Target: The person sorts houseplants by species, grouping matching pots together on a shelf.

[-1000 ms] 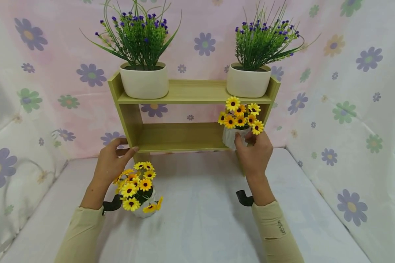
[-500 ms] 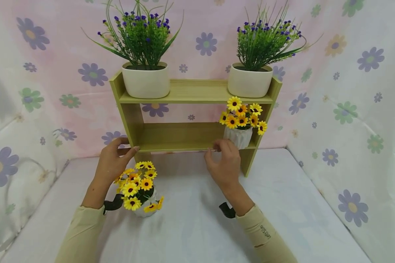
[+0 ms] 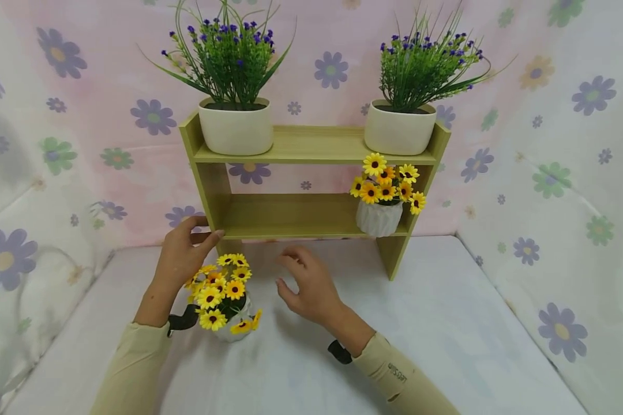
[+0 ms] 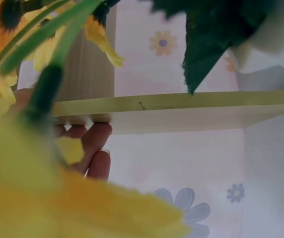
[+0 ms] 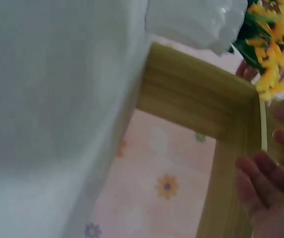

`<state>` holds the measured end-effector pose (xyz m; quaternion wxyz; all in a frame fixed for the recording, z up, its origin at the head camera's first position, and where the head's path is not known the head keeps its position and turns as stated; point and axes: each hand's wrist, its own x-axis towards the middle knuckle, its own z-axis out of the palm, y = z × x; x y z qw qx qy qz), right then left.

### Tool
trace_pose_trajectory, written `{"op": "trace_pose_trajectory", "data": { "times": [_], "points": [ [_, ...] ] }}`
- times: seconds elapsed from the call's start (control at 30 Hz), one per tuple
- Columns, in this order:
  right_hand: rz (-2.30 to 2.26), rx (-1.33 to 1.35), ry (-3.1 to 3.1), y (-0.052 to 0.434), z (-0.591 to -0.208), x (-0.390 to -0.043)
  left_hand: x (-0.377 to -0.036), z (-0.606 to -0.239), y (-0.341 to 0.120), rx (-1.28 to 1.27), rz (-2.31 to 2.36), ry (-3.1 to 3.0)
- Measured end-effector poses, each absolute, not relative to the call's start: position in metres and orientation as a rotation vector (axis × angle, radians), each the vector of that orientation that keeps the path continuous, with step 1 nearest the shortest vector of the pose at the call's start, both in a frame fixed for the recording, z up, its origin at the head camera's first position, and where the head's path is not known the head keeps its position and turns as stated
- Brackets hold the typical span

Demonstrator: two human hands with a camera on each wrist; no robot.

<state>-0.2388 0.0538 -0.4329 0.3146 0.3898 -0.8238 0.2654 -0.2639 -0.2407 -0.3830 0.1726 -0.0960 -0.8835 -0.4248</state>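
Note:
A wooden two-tier shelf [image 3: 291, 216] stands at the back of the table. My left hand [image 3: 180, 253] grips its lower left corner; in the left wrist view the fingers [image 4: 98, 136] curl under the board's edge. Just below that hand stands a white ribbed pot of yellow sunflowers [image 3: 235, 290] on the table. My right hand [image 3: 311, 285] hovers to the right of this pot, fingers loosely bent and holding nothing. A second small pot of sunflowers [image 3: 380, 219] sits upright at the right end of the lower shelf board. Yellow petals block part of the left wrist view.
Two cream planters, one at the left [image 3: 236, 128] and one at the right [image 3: 401, 128], stand on the top board with purple-flowered grass. A flower-printed cloth [image 3: 311, 86] hangs behind and at both sides. A pale cloth covers the table [image 3: 446, 323].
My right hand has let go of the sunflower pot on the lower board and moved left and down, towards the pot on the table. My left hand has kept its grip on the shelf.

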Motion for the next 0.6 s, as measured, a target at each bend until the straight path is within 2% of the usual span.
{"op": "trace_pose_trajectory", "data": {
  "times": [0.23,0.6],
  "points": [
    [0.729,1.315,-2.347,0.035,-0.442,-0.241,-0.262,-0.382,-0.243,-0.28,-1.208,-2.498],
    [0.547,1.524,-2.719,0.006,-0.423,-0.251,-0.264,-0.383,-0.241,-0.287,-1.193,-2.489]
  ]
}}
